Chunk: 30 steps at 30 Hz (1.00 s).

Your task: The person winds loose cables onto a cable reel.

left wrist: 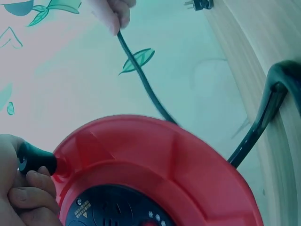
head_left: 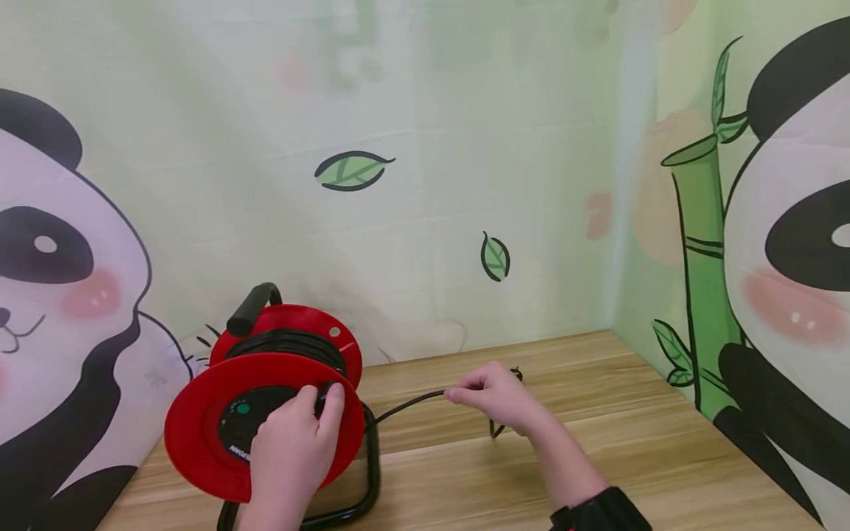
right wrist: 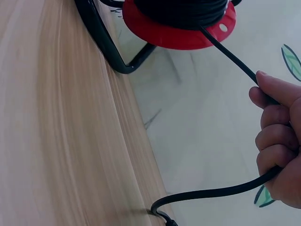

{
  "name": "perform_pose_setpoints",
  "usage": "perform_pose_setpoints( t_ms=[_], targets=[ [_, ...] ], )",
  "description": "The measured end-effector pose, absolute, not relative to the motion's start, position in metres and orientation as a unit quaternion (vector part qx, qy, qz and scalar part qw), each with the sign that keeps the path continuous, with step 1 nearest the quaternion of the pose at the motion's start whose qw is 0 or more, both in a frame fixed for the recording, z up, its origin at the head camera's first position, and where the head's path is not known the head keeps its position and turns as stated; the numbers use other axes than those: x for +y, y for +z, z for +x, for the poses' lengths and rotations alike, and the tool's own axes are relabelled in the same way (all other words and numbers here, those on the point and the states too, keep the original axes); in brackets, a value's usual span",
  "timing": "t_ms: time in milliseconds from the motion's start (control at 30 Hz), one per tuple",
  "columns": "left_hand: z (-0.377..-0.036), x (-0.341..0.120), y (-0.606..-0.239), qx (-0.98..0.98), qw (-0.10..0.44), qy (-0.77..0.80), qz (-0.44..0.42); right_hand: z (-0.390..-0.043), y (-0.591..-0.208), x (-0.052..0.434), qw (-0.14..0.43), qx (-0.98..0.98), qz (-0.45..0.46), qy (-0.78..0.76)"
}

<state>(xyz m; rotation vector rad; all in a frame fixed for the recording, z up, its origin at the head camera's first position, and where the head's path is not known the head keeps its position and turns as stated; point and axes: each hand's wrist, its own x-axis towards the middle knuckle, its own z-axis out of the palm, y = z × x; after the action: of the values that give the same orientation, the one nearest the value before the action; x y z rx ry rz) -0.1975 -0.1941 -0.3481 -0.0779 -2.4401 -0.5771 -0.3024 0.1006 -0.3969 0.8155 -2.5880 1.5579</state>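
Observation:
A red cable reel (head_left: 192, 435) with a black centre panel stands on a black tube frame, black cable (head_left: 285, 345) wound on its drum. My left hand (head_left: 292, 442) grips the small black crank knob (left wrist: 40, 159) on the reel's front disc. To the right, my right hand (head_left: 494, 397) holds the loose stretch of black cable (right wrist: 230, 55), its fingers curled round it. From the drum the cable runs to that hand, then hangs down behind it towards the table. A plug (left wrist: 202, 4) shows at the top of the left wrist view.
The reel's black carrying handle (head_left: 255, 308) sticks up at the back. Its tube frame (head_left: 373, 472) rests on the wood-grain table (head_left: 465, 472). Behind and at the right are cloth walls (head_left: 425, 88) printed with pandas, leaves and bamboo.

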Motion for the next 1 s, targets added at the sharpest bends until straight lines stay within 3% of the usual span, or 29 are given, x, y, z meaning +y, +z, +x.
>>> perform_pose_setpoints(
  t_ms=[500,1000],
  targets=[
    [-0.206,-0.193,-0.358,-0.952,0.087,-0.291,-0.041,-0.297,-0.402,0.065,-0.041,-0.806,0.292,0.513],
    [-0.216,-0.204,-0.370,-0.949,-0.019,-0.313,-0.041,-0.295,-0.406,0.038,-0.052,-0.804,0.305,0.508]
  ],
)
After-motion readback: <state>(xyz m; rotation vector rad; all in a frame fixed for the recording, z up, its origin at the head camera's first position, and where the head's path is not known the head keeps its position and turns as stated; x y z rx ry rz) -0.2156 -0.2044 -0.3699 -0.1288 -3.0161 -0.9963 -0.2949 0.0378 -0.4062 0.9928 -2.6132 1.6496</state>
